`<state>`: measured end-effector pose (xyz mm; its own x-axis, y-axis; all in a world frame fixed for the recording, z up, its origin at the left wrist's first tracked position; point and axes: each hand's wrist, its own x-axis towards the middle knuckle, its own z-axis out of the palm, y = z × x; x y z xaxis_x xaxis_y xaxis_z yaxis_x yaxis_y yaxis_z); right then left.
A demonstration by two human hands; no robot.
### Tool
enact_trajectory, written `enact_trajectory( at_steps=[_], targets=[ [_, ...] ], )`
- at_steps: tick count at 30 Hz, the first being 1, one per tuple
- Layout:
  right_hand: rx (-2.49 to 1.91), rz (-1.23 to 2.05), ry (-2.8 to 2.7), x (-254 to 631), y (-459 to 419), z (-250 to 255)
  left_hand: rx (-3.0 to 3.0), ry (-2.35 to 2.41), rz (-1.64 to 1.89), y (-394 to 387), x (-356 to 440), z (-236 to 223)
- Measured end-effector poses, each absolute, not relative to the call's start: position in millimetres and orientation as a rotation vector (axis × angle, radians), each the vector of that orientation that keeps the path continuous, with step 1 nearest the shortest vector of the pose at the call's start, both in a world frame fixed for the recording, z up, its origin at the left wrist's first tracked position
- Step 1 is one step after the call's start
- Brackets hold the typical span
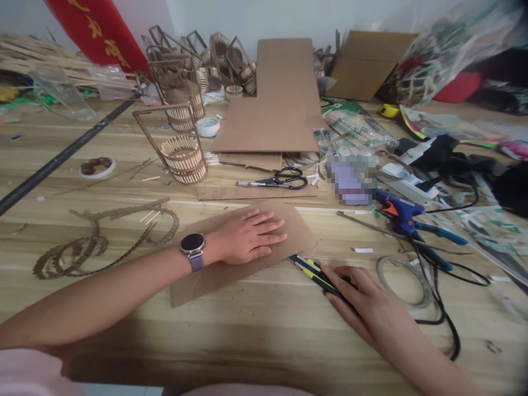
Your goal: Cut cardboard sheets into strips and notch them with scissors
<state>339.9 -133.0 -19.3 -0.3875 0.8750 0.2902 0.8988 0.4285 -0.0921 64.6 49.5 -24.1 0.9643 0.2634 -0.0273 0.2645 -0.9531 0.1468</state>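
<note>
A piece of brown cardboard [231,280] with a rounded far right end lies on the wooden table. My left hand [253,236] rests flat on it with fingers spread, a watch on the wrist. To its right, my right hand [361,294] is wrapped round a black and yellow utility knife [315,273]. The knife's tip points up and left at the cardboard's right edge; whether the blade touches it, I cannot tell. Just beyond the cardboard lies a narrow cardboard strip [256,192] with black scissors [284,179] on it.
Small slatted baskets [183,157] with tall handles stand at the back left. A large cardboard sheet [272,124] lies behind the scissors. On the right are a blue glue gun [398,212], pliers [433,256], a tape roll [404,280] and black cables. Curved toothed strips [74,256] lie left.
</note>
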Motion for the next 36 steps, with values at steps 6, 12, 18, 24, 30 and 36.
enact_trajectory(
  at_steps=[6, 12, 18, 24, 30, 36],
  targets=[
    [-1.562, -0.141, -2.348, 325, -136, -19, 2.965, 0.413, 0.028, 50, 64, -27],
    [-1.56, -0.211, -2.391, 319, -139, -17, 2.964, 0.407, 0.046, 50, 65, -28],
    [-1.536, -0.179, -2.399, 315, -141, -16, 2.956, 0.385, 0.031, 50, 64, -27],
    [-1.543, -0.186, -2.418, 312, -140, -15, 2.955, 0.397, 0.011, 49, 65, -25],
    [-1.538, -0.182, -2.395, 307, -140, -16, 2.948, 0.394, -0.017, 49, 65, -22],
    [-1.522, -0.097, -2.393, 310, -139, -17, 2.952, 0.394, 0.022, 47, 66, -25]
  ],
)
